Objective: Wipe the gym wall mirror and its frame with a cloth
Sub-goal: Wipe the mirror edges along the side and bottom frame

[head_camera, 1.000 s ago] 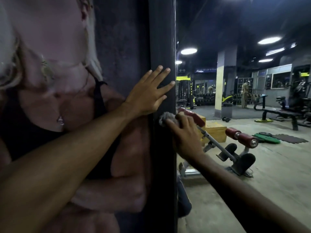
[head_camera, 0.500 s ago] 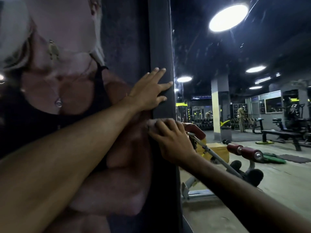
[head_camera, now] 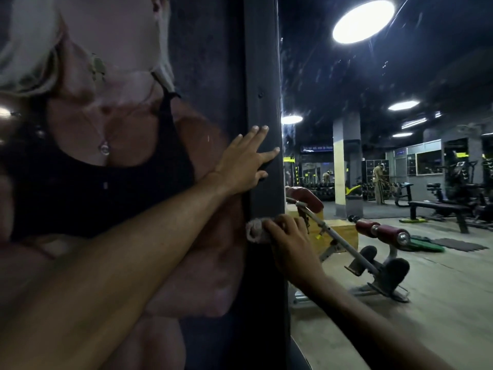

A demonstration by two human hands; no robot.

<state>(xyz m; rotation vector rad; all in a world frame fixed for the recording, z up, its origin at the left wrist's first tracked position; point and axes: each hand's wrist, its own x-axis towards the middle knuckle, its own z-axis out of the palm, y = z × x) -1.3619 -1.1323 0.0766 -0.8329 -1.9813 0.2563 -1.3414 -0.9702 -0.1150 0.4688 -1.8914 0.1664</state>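
Observation:
The wall mirror (head_camera: pixel 400 89) fills the right half of the view and reflects the gym. Its dark vertical frame (head_camera: pixel 262 76) runs down the middle. My left hand (head_camera: pixel 244 162) lies flat on the frame with the fingers spread. Just below it, my right hand (head_camera: pixel 289 243) is closed on a small bunched grey cloth (head_camera: pixel 254 231) and presses it against the frame's left edge. Most of the cloth is hidden under my fingers.
Left of the frame hangs a large wall poster (head_camera: pixel 93 156) of a muscular torso in a black top. The mirror reflects a red-padded bench (head_camera: pixel 373 241), a wooden box (head_camera: pixel 338 236), a pillar (head_camera: pixel 346 166), a flat bench (head_camera: pixel 440 209) and ceiling lights (head_camera: pixel 362 21).
My right hand has slid the cloth leftward across the frame, from its mirror-side edge to its poster-side edge. The view has tilted upward. My left hand stays flat on the frame.

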